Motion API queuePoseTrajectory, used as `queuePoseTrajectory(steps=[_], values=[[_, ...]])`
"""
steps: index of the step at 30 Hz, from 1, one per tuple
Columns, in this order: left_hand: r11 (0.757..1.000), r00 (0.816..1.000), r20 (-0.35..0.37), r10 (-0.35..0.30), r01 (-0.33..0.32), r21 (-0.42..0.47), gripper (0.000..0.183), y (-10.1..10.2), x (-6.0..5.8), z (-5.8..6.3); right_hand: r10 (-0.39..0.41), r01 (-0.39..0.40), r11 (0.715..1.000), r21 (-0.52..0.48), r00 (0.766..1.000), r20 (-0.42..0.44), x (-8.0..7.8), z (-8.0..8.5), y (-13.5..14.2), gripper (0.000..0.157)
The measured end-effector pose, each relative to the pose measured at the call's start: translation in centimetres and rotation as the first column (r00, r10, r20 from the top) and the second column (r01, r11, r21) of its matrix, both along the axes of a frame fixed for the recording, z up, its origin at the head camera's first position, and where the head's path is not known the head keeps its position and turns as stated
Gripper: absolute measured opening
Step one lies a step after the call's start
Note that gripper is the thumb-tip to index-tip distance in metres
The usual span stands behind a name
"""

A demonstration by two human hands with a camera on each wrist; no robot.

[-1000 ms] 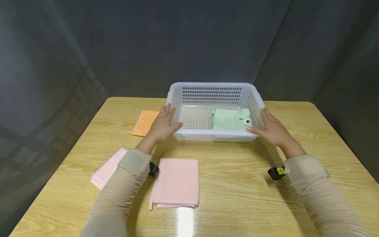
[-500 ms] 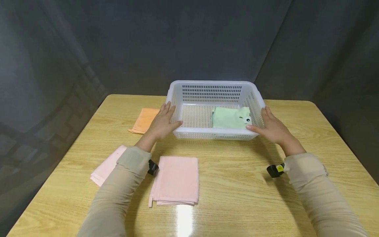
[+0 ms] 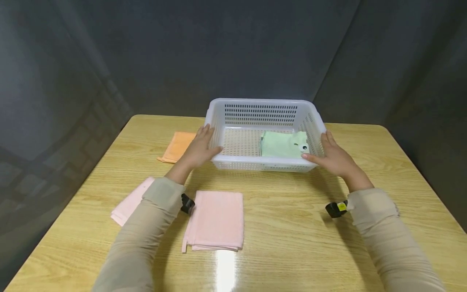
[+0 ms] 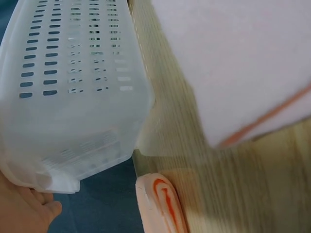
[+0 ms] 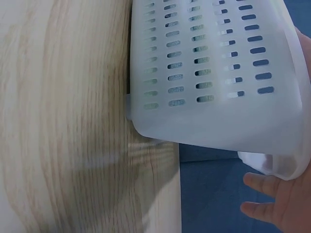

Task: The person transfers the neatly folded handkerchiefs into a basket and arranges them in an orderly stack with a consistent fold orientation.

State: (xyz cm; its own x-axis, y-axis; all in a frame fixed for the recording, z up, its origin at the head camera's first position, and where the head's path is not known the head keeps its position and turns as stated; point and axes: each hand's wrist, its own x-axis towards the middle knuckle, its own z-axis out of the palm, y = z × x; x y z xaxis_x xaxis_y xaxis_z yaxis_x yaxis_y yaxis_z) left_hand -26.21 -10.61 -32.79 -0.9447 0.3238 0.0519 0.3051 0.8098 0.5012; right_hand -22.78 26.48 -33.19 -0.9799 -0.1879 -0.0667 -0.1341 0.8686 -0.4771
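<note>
On the table [image 3: 284, 227], a white basket [image 3: 259, 160], long axis left to right, is gripped at its 2 ends by the left hand [image 3: 199, 149] and right hand [image 3: 338, 159], thumbs spread from fingers.

The head view looks down toward the worktop's [image 3: 284, 227] far edge, while close wrist views face the basket [image 3: 255, 164] all three share.

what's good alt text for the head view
A person's left hand and right hand grip opposite ends of a white perforated plastic basket holding a folded light-green cloth with a cartoon face. On the wood-grain table, one folded pink towel lies in front; another pink towel and an orange towel are partly hidden by the left arm.
</note>
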Motion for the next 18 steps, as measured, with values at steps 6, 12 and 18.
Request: queuePoseTrajectory(steps=[6, 12, 18], values=[[1.0, 1.0, -0.02, 0.013, -0.013, -0.016, 0.069, 0.0, 0.2, 0.4, -0.006, 0.006, 1.0, 0.009, 1.0, -0.018, -0.1, -0.1, -0.1, 0.098], [0.999, 1.0, 0.014, 0.001, -0.002, 0.042, 0.07, -0.3, 0.5, 0.8, -0.005, 0.005, 1.0, 0.017, 1.0, -0.008, -0.1, -0.1, -0.1, 0.099], [0.978, 0.997, 0.071, -0.019, 0.004, 0.209, 0.067, -1.0, 1.1, 1.1, -0.004, 0.004, 0.999, 0.033, 1.0, 0.002, 0.0, 0.1, -0.1, 0.099]])
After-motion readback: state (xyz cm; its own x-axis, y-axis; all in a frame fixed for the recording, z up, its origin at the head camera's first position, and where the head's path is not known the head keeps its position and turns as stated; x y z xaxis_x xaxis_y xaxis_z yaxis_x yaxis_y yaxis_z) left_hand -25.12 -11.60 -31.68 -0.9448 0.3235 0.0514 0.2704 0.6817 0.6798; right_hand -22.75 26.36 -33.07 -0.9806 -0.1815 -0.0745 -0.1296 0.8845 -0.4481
